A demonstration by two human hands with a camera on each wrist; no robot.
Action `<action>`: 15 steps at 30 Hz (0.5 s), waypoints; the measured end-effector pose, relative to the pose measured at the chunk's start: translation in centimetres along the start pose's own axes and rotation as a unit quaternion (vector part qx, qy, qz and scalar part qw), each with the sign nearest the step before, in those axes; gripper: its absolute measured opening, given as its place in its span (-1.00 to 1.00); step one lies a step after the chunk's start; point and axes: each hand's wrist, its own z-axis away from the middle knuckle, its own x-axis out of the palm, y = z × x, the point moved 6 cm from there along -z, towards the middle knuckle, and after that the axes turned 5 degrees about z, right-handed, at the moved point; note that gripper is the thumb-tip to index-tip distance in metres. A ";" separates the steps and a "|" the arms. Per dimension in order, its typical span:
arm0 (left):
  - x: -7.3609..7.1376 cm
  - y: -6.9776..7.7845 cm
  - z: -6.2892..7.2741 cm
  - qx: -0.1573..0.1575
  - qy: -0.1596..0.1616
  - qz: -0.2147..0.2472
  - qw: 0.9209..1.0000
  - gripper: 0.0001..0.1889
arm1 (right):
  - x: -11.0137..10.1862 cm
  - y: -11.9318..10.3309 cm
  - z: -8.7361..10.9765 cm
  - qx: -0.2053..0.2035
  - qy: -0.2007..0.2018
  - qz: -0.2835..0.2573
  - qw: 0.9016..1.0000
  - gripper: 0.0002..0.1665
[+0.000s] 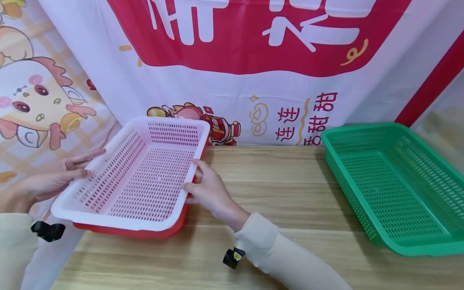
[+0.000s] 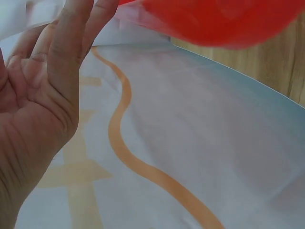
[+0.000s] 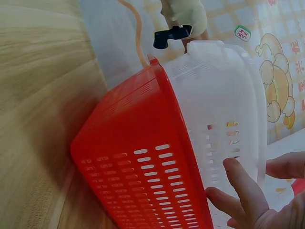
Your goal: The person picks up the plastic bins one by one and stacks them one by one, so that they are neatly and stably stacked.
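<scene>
A white plastic basket [image 1: 159, 177] with slotted walls sits partly inside a red basket [image 3: 138, 157], its rim standing above the red one. My left hand [image 1: 54, 177] is at the white basket's left rim, thumb over the edge and the other fingers outside; in the left wrist view its palm [image 2: 38, 105] shows, with the fingertips hidden. On the opposite side, my right hand [image 1: 210, 189] grips the right rim. The right wrist view shows fingers [image 3: 245, 186] against the white outer wall, between the two rims, and the thumb at the rim's other side.
A green slotted basket [image 1: 377, 189] stands at the right on the wooden table [image 1: 268, 193]. Printed cloth [image 1: 232, 84] hangs behind the table, and another patterned cloth [image 1: 43, 100] covers the left side, close by my left hand.
</scene>
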 end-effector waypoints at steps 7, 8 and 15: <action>-0.3 -0.6 0.1 -0.012 0.008 -0.025 1.000 -0.22 | -0.1 0.5 -0.4 0.018 0.009 0.020 1.000 -0.12; -0.3 -0.7 0.1 -0.015 0.012 -0.033 0.999 -0.22 | -0.2 0.5 -0.4 0.019 0.010 0.022 1.000 -0.12; -0.4 -0.7 0.0 -0.061 0.027 -0.075 0.995 -0.23 | -0.4 0.7 -0.7 0.021 0.014 0.034 0.999 -0.14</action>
